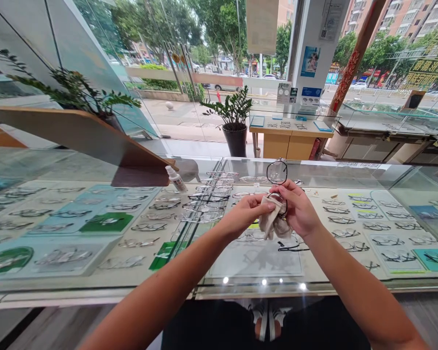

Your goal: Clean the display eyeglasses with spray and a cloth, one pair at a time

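Note:
Above the glass counter, my right hand point(300, 210) is closed on a pair of dark-rimmed eyeglasses point(277, 172), held on end with one lens up. My left hand point(247, 214) pinches a pale beige cloth point(270, 221) against the lower lens. The cloth hangs below the fingers and hides most of that lens. Left of my hands, a row of eyeglasses point(208, 198) lies on the counter top. A white spray bottle point(175, 179) stands behind that row, further left.
The glass display counter point(211, 288) spans the view, with many eyeglasses inside on trays and green cards point(107, 221). A wooden board point(76, 131) juts over its left side. Beyond stand a potted plant point(235, 138), a wooden cabinet point(290, 141) and shop windows.

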